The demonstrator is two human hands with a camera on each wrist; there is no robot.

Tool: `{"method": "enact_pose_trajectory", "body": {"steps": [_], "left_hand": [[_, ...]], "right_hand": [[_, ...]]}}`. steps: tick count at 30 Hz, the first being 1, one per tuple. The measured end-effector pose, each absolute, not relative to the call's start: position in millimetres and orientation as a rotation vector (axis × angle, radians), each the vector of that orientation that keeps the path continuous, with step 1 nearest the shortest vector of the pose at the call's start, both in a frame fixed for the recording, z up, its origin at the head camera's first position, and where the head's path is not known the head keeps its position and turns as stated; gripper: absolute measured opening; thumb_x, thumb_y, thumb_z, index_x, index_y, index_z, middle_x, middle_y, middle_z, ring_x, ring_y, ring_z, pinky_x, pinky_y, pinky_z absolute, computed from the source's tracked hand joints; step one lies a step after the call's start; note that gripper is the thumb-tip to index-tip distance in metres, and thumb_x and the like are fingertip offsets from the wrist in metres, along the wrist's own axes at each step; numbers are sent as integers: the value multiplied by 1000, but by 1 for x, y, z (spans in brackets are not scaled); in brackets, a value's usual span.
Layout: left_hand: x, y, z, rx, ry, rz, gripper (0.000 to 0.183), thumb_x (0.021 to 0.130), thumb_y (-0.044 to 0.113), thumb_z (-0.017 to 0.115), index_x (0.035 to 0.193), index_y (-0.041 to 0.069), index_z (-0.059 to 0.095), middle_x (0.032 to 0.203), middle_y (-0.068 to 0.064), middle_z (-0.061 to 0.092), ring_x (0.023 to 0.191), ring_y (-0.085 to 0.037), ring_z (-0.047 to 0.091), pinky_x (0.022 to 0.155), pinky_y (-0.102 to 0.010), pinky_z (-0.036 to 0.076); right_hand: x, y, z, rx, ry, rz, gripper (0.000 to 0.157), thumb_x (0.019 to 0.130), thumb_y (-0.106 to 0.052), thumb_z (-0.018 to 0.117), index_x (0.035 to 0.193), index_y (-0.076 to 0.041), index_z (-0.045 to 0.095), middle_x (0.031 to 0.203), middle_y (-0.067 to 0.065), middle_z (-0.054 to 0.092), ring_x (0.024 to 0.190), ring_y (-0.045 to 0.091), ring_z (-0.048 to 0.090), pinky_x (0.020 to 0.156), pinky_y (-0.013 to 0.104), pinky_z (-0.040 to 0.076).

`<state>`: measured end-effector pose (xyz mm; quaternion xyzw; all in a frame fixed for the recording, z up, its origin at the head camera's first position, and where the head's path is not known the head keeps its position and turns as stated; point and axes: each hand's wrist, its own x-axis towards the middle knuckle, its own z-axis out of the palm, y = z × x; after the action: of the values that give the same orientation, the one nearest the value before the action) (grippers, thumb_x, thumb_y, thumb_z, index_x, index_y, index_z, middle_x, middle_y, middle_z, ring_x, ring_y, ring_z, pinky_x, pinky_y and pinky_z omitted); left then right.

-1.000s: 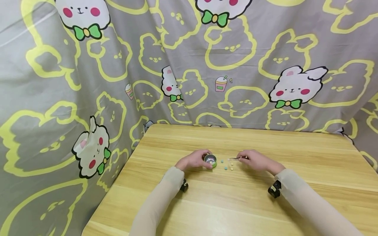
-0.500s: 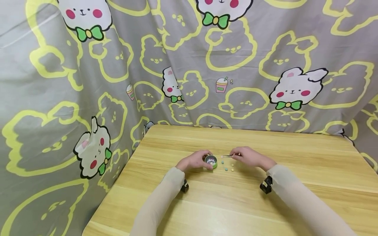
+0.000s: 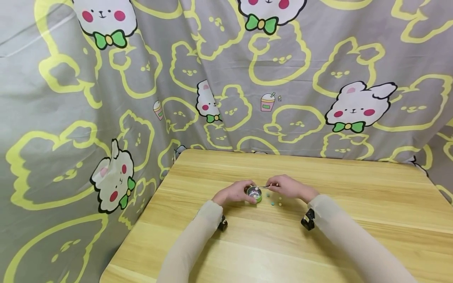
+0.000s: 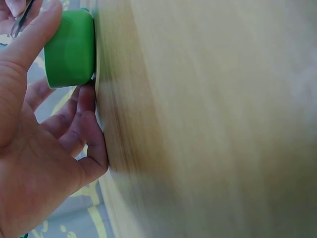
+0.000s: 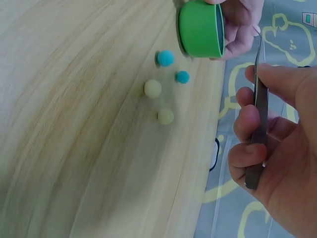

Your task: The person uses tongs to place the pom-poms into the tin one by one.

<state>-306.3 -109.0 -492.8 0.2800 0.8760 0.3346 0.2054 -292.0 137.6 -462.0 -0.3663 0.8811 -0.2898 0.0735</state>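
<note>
My left hand [image 3: 235, 192] holds a small green cup [image 5: 199, 30] with a silvery inside, thumb and fingers around its wall. The cup stands upright on the table, and some small pale things show inside it in the head view. In my right hand [image 5: 292, 114] is a pair of metal tweezers [image 5: 259, 111], pinched between thumb and fingers. Their tips reach over the cup's rim, with a small pale pinkish ball [image 3: 256, 189] at the end. Beside the cup lie two blue balls [image 5: 165, 58] and two pale yellow balls [image 5: 152, 89].
The wooden table [image 3: 226, 243] spreads around both hands. A grey curtain [image 3: 226, 137] with yellow outlines and white rabbit faces hangs behind the table and along its left side. Black wrist cameras [image 3: 308, 219] sit under both cuffs.
My right hand has moved left with the tweezers, carrying the pale ball from beside the loose balls to over the cup. My left hand has stayed on the cup.
</note>
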Motion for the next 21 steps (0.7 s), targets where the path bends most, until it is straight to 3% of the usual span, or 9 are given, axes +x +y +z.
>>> {"method": "enact_pose_trajectory", "body": {"steps": [7,21], "left_hand": [[-305,-108,-493,783,2434,947,48,78,30,79,118,16,56,98,6,59,86,-8,56,75,-24,45],[-307,-110,-493,779,2443,933,48,78,31,79,117,17,56,96,5,59,85,-8,56,75,-24,44]], "right_hand": [[-294,130,-467,-1200,2691,-810,11,94,-10,57,97,-9,67,89,-3,64,76,9,54,69,32,45],[-292,126,-462,-1146,2713,-805,11,93,-10,58,99,-6,67,89,-1,64,79,12,57,71,34,47]]}}
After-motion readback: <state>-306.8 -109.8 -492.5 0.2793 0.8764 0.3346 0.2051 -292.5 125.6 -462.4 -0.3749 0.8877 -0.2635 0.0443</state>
